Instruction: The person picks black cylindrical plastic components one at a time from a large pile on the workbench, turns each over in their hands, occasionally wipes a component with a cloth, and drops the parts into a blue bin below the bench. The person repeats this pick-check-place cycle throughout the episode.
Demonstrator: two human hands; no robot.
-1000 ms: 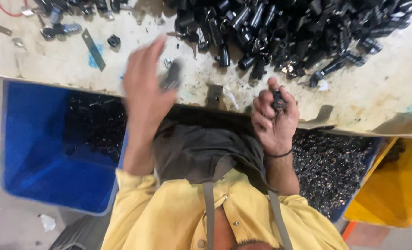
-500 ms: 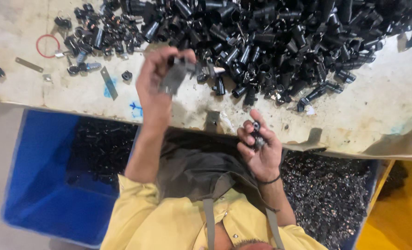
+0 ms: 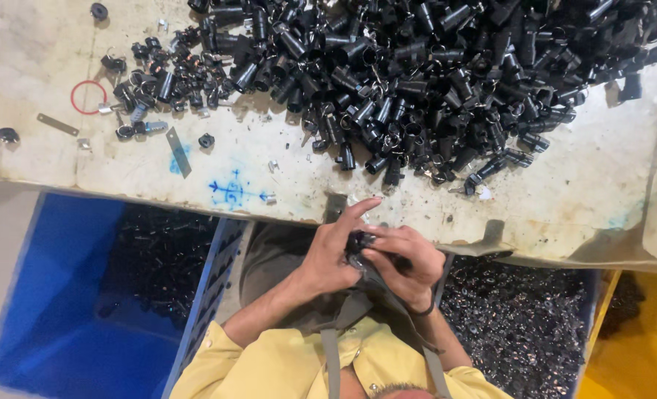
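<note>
- I see the table (image 3: pixel 579 199), worn white, under a big heap (image 3: pixel 432 81) of black cylinders.
- A blue bin (image 3: pixel 70 310) sits below the table edge.
- My left hand (image 3: pixel 328 255) pinches a part (image 3: pixel 358 244), forefinger raised.
- My right hand (image 3: pixel 409 262) grips the same part.
- The part is small, black, mostly hidden between my fingers, just below the table edge.

Even, fairly bright overhead light; sharp in the middle, softer at the edges.
The pale worktable (image 3: pixel 579 185) across the upper frame is well lit, with short soft shadows under the black parts (image 3: pixel 432 81). The blue bin (image 3: pixel 55 310) at lower left falls darker. The frame's lower edge blurs slightly; no strong glare anywhere.
</note>
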